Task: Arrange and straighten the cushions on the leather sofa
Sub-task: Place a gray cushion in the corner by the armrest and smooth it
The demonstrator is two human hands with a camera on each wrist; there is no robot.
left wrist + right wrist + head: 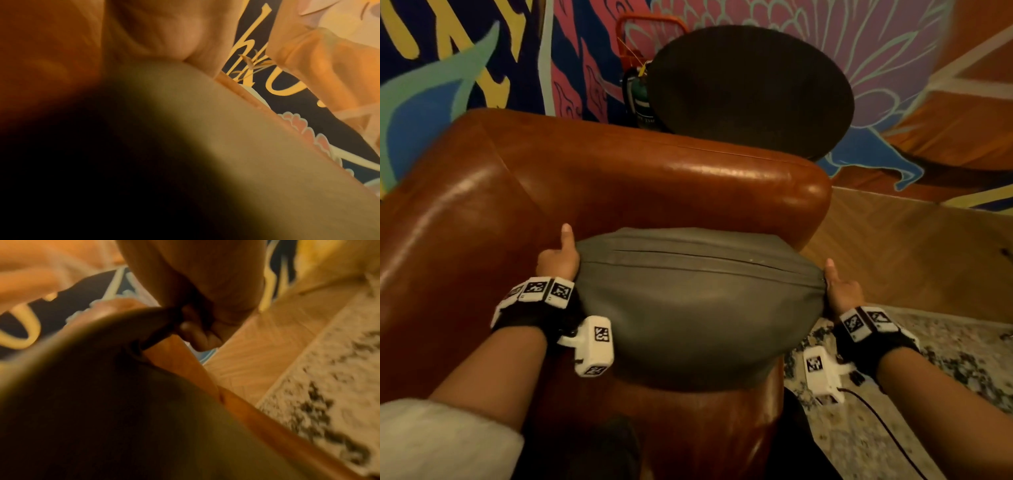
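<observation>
A plump grey cushion (688, 301) with a zip seam along its top sits on the brown leather sofa (524, 192), near the sofa's right end. My left hand (560, 260) grips the cushion's left corner, thumb pointing up. My right hand (840, 287) grips the right corner, thumb along the seam. In the right wrist view my fingers (197, 335) curl round the dark corner of the cushion (102, 402). The left wrist view is filled by the cushion (205, 146) and my palm (174, 32); the left fingers are hidden.
A round dark chair back (750, 89) stands behind the sofa's arm, beside a green extinguisher (640, 99). A painted mural wall (465, 51) rises behind. Wooden floor (893, 240) and a patterned rug (945, 377) lie to the right.
</observation>
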